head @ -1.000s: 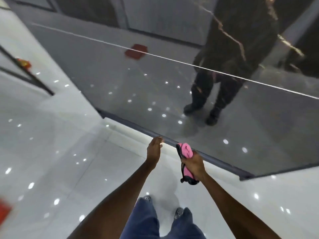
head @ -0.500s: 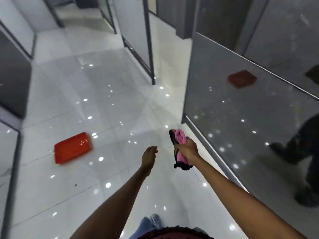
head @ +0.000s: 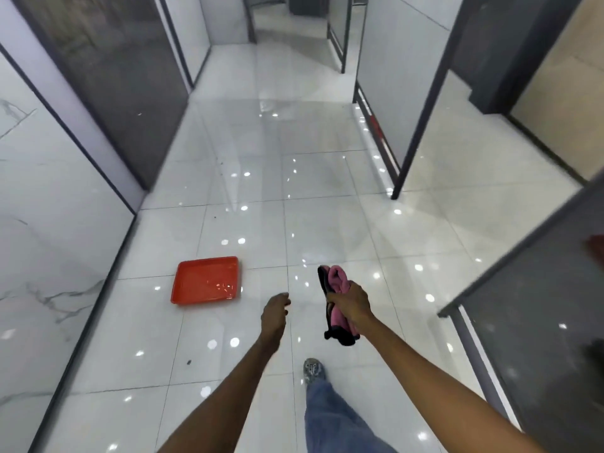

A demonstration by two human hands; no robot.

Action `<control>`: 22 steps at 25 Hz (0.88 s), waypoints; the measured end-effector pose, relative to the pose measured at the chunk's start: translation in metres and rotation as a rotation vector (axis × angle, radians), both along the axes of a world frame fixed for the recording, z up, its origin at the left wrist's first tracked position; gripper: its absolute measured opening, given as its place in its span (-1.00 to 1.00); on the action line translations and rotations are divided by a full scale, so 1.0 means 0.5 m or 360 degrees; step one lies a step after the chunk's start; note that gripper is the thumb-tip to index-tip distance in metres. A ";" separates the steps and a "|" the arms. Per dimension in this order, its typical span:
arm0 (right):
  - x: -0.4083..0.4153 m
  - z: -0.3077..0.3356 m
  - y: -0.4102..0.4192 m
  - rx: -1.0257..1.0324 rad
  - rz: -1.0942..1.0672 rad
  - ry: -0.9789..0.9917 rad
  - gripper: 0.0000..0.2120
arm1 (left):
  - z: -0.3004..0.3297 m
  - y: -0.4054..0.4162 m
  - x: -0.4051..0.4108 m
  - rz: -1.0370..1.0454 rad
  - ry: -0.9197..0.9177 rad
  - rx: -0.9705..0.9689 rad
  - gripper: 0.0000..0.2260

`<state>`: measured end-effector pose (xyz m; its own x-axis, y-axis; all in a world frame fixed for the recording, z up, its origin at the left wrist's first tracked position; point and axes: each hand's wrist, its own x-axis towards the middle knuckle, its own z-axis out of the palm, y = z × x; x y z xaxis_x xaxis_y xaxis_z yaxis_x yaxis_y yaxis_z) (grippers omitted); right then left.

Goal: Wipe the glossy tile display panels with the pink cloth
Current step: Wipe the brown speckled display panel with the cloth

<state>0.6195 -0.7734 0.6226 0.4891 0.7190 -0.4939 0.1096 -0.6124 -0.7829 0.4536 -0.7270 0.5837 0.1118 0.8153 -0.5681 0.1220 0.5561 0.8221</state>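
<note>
- Pink cloth (head: pixel 338 291): judged soft, light and limp; it will fold and droop wherever it is not supported, so a full-fist hold round the middle of the bundle is the sound place to take it
- For wiping, the cloth probably needs spreading flat under the palm so that more of its face meets the panel; bunched as it is, only a small part would touch
- Slip risk is judged low: the fabric looks fleecy and should hold well in bare fingers
- The cloth is not fragile, and it is soft enough that scratching the gloss seems unlikely
- Appearance: a rolled or folded pink bundle with a black edging or black backing; one end stands above the fist and a dark end hangs below it
- Right hand (head: pixel 351 305): fingers curled tight round the cloth, held out in the air above the floor (head: pixel 294 207), clear of every panel
- Left hand (head: pixel 275 313): holds nothing, fingers loosely bent, just beside the right hand and apart from the cloth
- Dark grey display panel (head: pixel 539 322): stands at the right edge of the floor, glossy and reflective; judged hard, smooth and fixed
- White marbled panel (head: pixel 49 223): stands along the left edge of the floor
- Red tray (head: pixel 206 281): lies flat on the floor, ahead of the left hand and well apart from the cloth
- Task state: no wiping contact at this moment
</note>
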 end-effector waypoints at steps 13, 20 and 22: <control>0.102 -0.006 0.875 -0.0068 0.0433 -0.0101 -0.74 | 0.008 0.834 0.084 0.0216 0.0007 -0.0100 -0.81; 0.082 0.096 1.467 0.0116 0.0446 -0.0080 -0.80 | 0.003 1.336 0.049 0.0267 0.0087 -0.0085 -0.79; 0.068 0.098 1.606 0.0115 0.0461 -0.0081 -0.78 | 0.016 1.469 0.042 0.0320 0.0102 -0.0123 -0.77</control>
